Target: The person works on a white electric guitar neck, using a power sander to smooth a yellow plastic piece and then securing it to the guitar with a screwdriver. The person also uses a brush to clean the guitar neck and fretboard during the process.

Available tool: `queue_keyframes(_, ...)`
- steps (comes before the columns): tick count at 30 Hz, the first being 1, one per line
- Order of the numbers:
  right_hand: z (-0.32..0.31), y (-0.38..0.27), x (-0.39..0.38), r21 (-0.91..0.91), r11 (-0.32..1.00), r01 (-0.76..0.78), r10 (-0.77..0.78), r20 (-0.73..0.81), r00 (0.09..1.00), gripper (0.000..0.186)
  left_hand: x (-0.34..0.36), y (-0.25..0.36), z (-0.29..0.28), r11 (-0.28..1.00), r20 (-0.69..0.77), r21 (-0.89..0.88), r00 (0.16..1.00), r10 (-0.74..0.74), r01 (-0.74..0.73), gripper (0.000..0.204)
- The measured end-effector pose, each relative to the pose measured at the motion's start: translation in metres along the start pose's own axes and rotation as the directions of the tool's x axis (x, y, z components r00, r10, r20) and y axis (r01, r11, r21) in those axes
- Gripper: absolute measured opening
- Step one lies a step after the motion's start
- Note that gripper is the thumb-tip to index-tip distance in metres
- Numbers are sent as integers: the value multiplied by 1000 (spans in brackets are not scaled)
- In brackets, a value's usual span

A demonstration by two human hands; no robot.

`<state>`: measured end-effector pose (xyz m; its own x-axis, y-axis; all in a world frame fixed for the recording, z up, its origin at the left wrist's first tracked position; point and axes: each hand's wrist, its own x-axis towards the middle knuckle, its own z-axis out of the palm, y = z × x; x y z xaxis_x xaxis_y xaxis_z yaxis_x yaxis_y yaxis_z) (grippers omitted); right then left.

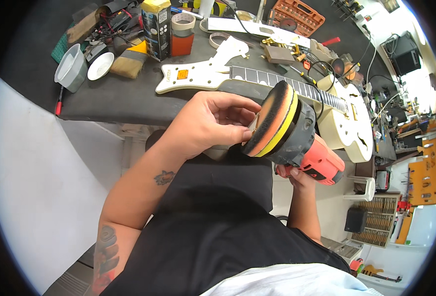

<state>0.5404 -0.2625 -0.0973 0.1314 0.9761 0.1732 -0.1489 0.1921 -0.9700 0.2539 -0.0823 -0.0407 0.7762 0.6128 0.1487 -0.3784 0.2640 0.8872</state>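
Cream guitar (353, 118) partly behind red polisher (321, 160) clasped in right grip (301, 178), brush (129, 63) beyond — left grip (212, 118) touching pad (268, 121), hold unclear

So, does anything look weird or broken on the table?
The white guitar looks odd: I see no strings on it, and no pegs on its head. Tools lie jumbled behind it, but I see no spill.

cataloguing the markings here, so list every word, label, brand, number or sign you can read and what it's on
Wording not copied, only where it stands:
White guitar headstock: one short line of dark lettering near its end.
Tall dark container: pale print, mostly too small to read.
Red polisher: no lettering clear enough to read.
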Motion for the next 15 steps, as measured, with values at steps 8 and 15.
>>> queue_keyframes(8, -6, -8, -11, 22, 1000, -15, 17, -62, 998, 65, -40, 25, -88, 216, -468, 880, 702, 537, 423, 31)
queue_keyframes(15, 0, -23, 6, 98, 991, 86, -79, -75, 994, 59, -25, 25, -156, 170, -440, 886, 668, 601, 431, 60)
